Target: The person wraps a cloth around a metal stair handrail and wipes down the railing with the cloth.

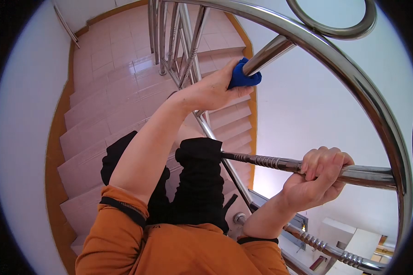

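My left hand point(218, 89) reaches up across the view and is closed on a blue cloth point(244, 77), which wraps round a shiny metal baluster point(271, 52) below the curved handrail point(353, 85). Some of its fingers are hidden behind the cloth and the post. Lower on the right, my right hand point(319, 176) is wrapped round another metal baluster point(369, 176) close to the handrail. Ridged rings show on this second baluster, to the left of the hand.
Pale tiled stairs point(96, 128) with a brown wall border point(55, 183) run along the left. More balusters point(198, 41) stand at the upper middle. A third ridged baluster point(323, 245) lies at lower right. My black-trousered legs point(197, 183) are over the steps.
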Demonstrator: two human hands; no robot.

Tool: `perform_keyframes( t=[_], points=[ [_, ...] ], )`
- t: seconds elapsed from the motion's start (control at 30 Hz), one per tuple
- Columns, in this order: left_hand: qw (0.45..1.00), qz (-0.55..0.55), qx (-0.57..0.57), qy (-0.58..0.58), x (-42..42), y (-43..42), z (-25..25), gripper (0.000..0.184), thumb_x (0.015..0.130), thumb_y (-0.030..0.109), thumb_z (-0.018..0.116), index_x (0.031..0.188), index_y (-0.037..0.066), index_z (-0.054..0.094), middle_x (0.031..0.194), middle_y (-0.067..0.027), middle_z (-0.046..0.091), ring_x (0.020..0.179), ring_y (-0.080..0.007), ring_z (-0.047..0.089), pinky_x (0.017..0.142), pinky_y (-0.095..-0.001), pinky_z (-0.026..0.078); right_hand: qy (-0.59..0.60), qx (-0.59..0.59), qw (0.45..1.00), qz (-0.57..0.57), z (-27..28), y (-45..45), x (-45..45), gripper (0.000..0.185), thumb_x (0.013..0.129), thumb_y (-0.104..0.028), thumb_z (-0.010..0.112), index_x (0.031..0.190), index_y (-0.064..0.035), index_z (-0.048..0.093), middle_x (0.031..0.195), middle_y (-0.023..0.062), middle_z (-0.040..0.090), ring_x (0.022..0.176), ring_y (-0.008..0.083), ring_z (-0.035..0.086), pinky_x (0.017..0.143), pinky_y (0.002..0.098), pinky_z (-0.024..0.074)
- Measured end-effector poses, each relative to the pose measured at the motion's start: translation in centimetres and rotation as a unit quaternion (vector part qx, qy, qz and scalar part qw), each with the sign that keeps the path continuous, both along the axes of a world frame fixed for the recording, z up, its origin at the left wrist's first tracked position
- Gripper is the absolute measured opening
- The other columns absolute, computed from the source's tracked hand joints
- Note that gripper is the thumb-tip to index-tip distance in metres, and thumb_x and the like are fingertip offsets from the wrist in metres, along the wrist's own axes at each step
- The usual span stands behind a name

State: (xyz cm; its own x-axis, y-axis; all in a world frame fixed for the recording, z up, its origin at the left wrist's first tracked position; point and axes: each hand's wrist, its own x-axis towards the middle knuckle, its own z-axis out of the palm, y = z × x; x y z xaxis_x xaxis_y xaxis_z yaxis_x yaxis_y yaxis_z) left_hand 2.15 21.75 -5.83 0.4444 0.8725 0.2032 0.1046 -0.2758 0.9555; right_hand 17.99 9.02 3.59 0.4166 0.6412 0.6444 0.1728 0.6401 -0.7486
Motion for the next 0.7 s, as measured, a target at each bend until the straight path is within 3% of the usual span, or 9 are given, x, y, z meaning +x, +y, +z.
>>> perform_keyframes(
  t=[0.2, 0.43, 0.53, 0.6, 0.63, 0.7],
  points=[
    [0.998, -0.017, -0.044, 0.042, -0.3, 0.4, -0.9, 0.052, 0.088, 0.031, 0.065, 0.126, 0.006, 0.039, 0.112, -0.0185, 0.058, 0.101, -0.0296, 0.054, 0.092, -0.0369, 0.042, -0.004, 0.005, 1.0, 0.004, -0.1, 0.1, 0.0, 0.009, 0.093, -0.009, 0.05, 0.09, -0.0021, 0.045, 0.059, -0.0027, 0.034, 0.044, 0.0023, 0.029, 0.036, 0.0156, 0.0228],
    [1.0, -0.004, -0.01, 0.009, -0.2, 0.4, -1.3, 0.051, 0.088, 0.029, 0.066, 0.125, 0.005, 0.04, 0.11, -0.018, 0.058, 0.1, -0.0298, 0.054, 0.091, -0.036, 0.042, 0.001, -0.008, 1.0, -0.023, 0.3, 0.1, -0.8, 0.014, 0.093, -0.009, 0.053, 0.082, -0.0077, 0.045, 0.057, -0.005, 0.03, 0.045, 0.0016, 0.024, 0.04, 0.0171, 0.0206],
    [0.998, -0.03, -0.045, 0.02, -0.3, 0.5, -1.2, 0.062, 0.088, 0.032, 0.065, 0.135, 0.007, 0.034, 0.116, -0.0148, 0.055, 0.108, -0.025, 0.051, 0.098, -0.0357, 0.037, 0.014, -0.009, 0.999, -0.029, 0.4, 0.0, -0.6, 0.013, 0.093, -0.009, 0.053, 0.083, -0.0071, 0.045, 0.056, -0.0055, 0.029, 0.045, 0.0016, 0.022, 0.04, 0.0174, 0.019],
    [0.998, -0.025, -0.045, 0.031, -0.4, 0.2, -0.5, 0.06, 0.088, 0.028, 0.065, 0.134, 0.005, 0.034, 0.115, -0.0149, 0.055, 0.108, -0.0241, 0.051, 0.098, -0.0351, 0.037, 0.002, -0.035, 0.999, 0.037, 0.8, -0.7, -0.2, 0.008, 0.093, -0.008, 0.052, 0.092, -0.0012, 0.05, 0.065, -0.0003, 0.044, 0.054, 0.0051, 0.04, 0.048, 0.0188, 0.0353],
    [0.998, -0.023, -0.042, 0.032, -0.5, 0.2, -0.4, 0.06, 0.088, 0.028, 0.065, 0.134, 0.005, 0.034, 0.115, -0.0149, 0.055, 0.108, -0.0241, 0.051, 0.098, -0.0351, 0.037, 0.003, -0.032, 0.999, 0.039, 0.8, -1.1, -0.8, 0.008, 0.093, -0.008, 0.052, 0.092, -0.0012, 0.05, 0.065, -0.0003, 0.044, 0.054, 0.0051, 0.04, 0.048, 0.0188, 0.0353],
    [0.997, -0.022, -0.063, 0.024, -0.4, 0.2, -0.3, 0.055, 0.088, 0.022, 0.064, 0.132, 0.004, 0.036, 0.113, -0.0146, 0.056, 0.105, -0.0227, 0.051, 0.096, -0.0333, 0.038, -0.109, -0.07, 0.971, -0.203, 1.5, -1.6, -3.0, 0.017, 0.093, -0.007, 0.047, 0.105, 0.0055, 0.05, 0.088, 0.011, 0.054, 0.08, 0.0159, 0.054, 0.07, 0.0298, 0.049]
  ],
)
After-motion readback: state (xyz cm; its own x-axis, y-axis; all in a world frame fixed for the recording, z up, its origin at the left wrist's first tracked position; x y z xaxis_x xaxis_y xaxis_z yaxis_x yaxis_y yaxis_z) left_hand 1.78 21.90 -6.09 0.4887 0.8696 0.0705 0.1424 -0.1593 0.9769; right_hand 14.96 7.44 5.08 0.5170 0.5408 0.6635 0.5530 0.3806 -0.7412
